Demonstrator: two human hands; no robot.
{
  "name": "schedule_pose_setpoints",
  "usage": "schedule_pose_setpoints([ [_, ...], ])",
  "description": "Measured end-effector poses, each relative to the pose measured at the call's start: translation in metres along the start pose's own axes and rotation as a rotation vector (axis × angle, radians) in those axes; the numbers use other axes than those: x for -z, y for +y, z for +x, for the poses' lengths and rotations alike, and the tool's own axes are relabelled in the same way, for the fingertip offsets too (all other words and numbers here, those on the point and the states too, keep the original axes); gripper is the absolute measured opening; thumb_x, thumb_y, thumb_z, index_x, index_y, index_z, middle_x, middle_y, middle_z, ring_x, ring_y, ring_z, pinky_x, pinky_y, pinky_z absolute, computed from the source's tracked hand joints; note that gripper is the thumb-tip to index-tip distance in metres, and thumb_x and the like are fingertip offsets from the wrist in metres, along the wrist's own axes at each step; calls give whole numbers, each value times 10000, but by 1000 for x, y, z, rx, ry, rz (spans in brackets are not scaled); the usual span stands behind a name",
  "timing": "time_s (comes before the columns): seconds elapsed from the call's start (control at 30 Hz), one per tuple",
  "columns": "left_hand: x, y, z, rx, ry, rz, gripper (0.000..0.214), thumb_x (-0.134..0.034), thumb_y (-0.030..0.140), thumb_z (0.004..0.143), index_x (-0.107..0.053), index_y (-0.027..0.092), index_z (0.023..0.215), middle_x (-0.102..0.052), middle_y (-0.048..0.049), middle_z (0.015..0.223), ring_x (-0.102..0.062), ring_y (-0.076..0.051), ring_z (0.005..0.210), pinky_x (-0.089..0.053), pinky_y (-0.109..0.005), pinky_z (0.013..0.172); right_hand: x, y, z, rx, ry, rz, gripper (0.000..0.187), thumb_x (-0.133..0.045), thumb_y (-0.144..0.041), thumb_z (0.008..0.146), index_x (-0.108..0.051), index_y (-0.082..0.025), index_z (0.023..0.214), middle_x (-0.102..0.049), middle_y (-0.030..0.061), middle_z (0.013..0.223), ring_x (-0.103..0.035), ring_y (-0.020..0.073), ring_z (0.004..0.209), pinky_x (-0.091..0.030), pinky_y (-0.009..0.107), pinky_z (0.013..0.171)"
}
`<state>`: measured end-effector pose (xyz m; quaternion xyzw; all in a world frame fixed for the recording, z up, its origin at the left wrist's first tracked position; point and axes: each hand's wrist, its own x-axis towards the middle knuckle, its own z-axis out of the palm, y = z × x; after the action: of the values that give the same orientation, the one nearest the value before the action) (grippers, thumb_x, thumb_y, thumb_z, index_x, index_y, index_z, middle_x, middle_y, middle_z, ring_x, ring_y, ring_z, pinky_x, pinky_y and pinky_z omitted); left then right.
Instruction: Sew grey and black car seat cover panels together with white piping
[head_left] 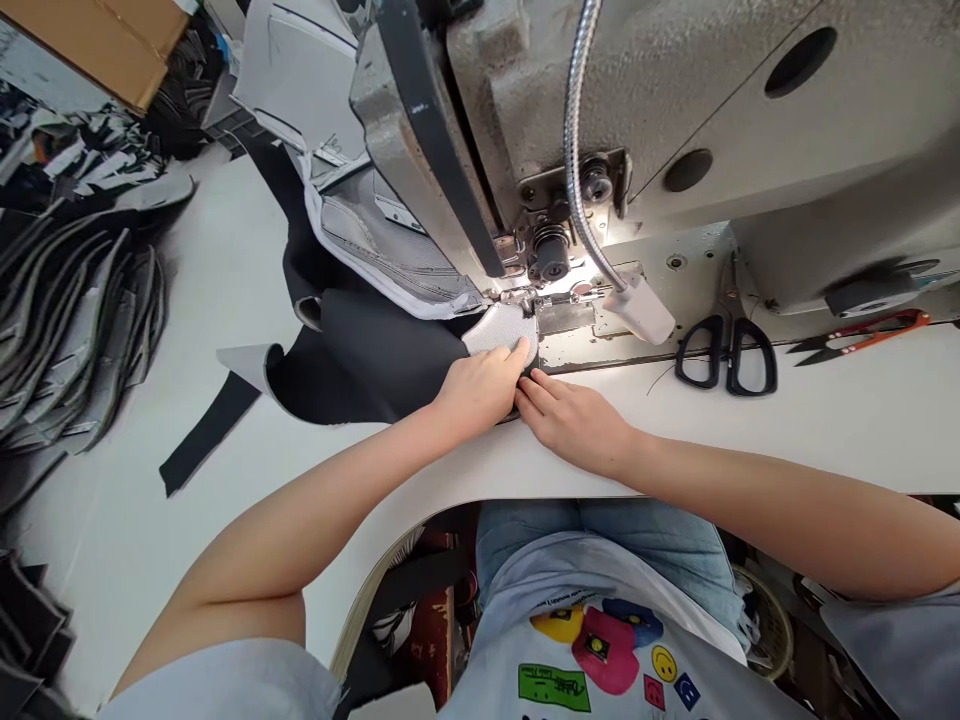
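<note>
1. my left hand [480, 392] lies flat on the white mesh panel [501, 330], fingers together and pressing down. it is not clamped on the panel.
2. my right hand [571, 420] rests open on the white work table [720, 440], fingertips just beside the near edge of the white mesh panel. i cannot tell whether they touch it.
3. the white mesh panel lies on a black fabric piece [375, 360], its far end right beside the presser foot [517, 298] of the sewing machine [600, 100].
4. step in hand, as i judge it: guiding the layered edge to the presser foot. the next move calls for keeping the layers flat and aligned there.
5. black-handled scissors [726, 358] and orange thread snips [859, 335] lie to the right. stacked cut pieces [67, 320] lie to the left.
</note>
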<state>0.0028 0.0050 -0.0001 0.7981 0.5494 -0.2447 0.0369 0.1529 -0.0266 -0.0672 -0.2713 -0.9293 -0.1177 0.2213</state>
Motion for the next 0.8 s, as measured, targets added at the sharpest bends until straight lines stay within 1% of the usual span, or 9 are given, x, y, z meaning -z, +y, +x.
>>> schedule_pose_setpoints([
  [0.17,-4,-3,14,-20,154,55,511,-412,140,907,-411,161,1417,-632,-107,1029,-635,-244,975,-489,-302,670,-8,19,2,-17,-48,52,319,-429,-42,933,-661,4,1147,-683,204,1141,-659,271,1076,-552,372,936],
  [0.27,-10,-11,25,-92,266,92,420,-395,137,919,-524,158,1318,-622,-112,1004,-618,-237,973,-479,-296,675,-14,29,5,-57,-137,129,350,-413,-68,953,-608,4,1234,-641,213,1224,-612,272,1161,-512,405,1002],
  [0.37,-16,-15,33,-108,353,72,388,-406,165,928,-575,172,1277,-622,-112,976,-607,-238,962,-474,-298,690,-17,34,7,-99,-162,170,368,-396,-77,961,-578,3,1270,-616,212,1265,-573,283,1209,-481,436,1032],
  [0.43,-22,-17,30,-114,402,29,351,-392,204,949,-625,175,1211,-627,-112,967,-603,-234,946,-478,-308,722,-17,34,6,-101,-147,175,366,-391,-75,960,-576,-5,1267,-619,206,1260,-564,278,1213,-473,432,1032],
  [0.5,-29,-25,18,-189,457,-12,337,-407,286,966,-643,177,1180,-633,-122,1059,-590,-240,1001,-480,-338,813,-15,34,4,-93,-105,157,347,-402,-86,960,-590,-23,1244,-638,192,1220,-568,276,1191,-477,426,1007],
  [0.57,-41,-46,-3,-292,501,-15,384,-481,360,944,-593,185,1267,-590,-138,1255,-538,-265,1150,-441,-395,952,-11,34,1,-60,-16,140,317,-432,-111,959,-609,-50,1214,-649,178,1192,-571,280,1164,-471,429,986],
  [0.63,-56,-81,-30,-327,500,13,474,-563,311,895,-523,200,1354,-512,-128,1402,-456,-269,1276,-365,-439,1062,-7,31,-1,21,88,167,301,-460,-132,954,-611,-87,1211,-637,162,1216,-558,276,1157,-458,420,975],
  [0.7,-68,-126,-59,-227,465,34,482,-557,163,852,-538,195,1333,-520,-88,1414,-452,-215,1281,-339,-411,1097,-4,22,2,161,133,243,308,-460,-141,955,-596,-120,1231,-634,140,1222,-558,249,1119,-456,380,937],
  [0.8,-64,-182,-94,26,475,35,414,-447,31,811,-618,111,1180,-657,-59,1205,-547,-134,1083,-443,-293,964,-6,-3,20,328,-28,351,262,-442,-185,968,-615,-139,1159,-671,114,1051,-577,216,943,-459,345,816],
])
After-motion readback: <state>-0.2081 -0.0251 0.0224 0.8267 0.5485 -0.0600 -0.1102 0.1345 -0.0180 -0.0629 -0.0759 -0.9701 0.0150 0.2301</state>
